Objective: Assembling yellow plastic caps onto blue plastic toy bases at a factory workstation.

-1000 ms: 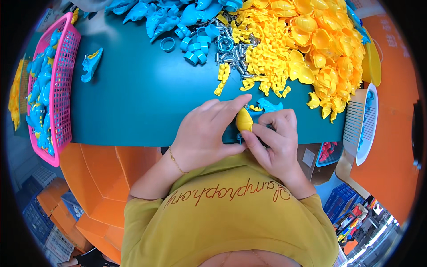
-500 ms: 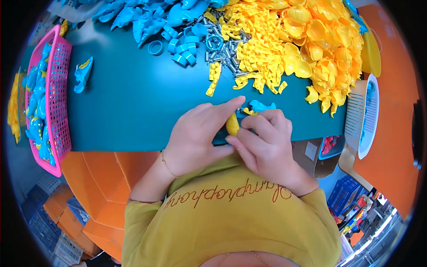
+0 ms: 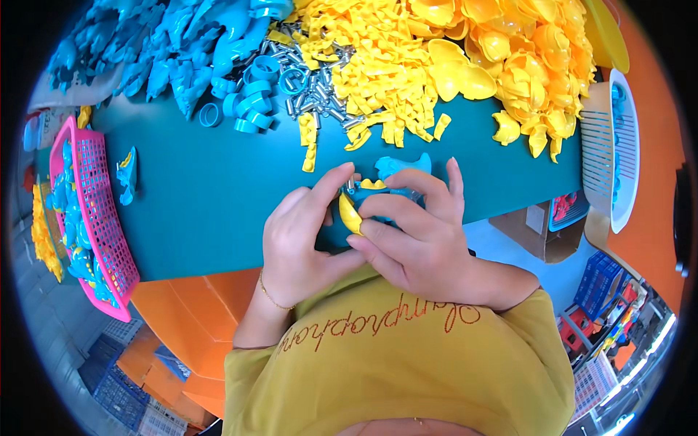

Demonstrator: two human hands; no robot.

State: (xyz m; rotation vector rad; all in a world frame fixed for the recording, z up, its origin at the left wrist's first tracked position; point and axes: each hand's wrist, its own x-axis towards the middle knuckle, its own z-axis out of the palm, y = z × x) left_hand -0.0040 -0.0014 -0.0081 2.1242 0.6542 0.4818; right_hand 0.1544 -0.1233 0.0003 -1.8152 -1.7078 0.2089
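My right hand [image 3: 422, 232] pinches a small curved yellow plastic shell [image 3: 349, 214] between thumb and fingers, its other fingers raised. My left hand [image 3: 294, 240] curls around the shell's left side, its index fingertip beside a small metal pin [image 3: 351, 184]. What the left fingers grip is mostly hidden. Just beyond the shell shows a yellow toothed strip [image 3: 373, 184], with blue plastic around it, partly behind my right fingers. A blue shell piece [image 3: 404, 167] lies on the green table [image 3: 218, 196] right behind my right fingers.
Toward the back lie heaps of blue shells [image 3: 174, 51], blue rings [image 3: 254, 102], metal pins [image 3: 320, 98], yellow strips [image 3: 378, 65] and yellow shells [image 3: 523, 73]. A pink basket [image 3: 102, 211] of blue-and-yellow pieces stands left, near a loose piece [image 3: 127, 176]. A white basket [image 3: 600, 145] stands right.
The whole view has shifted and turned a little. The yellow shell now tilts more, and my right fingers are spread wider. The metal pin by my left fingertip shows more plainly.
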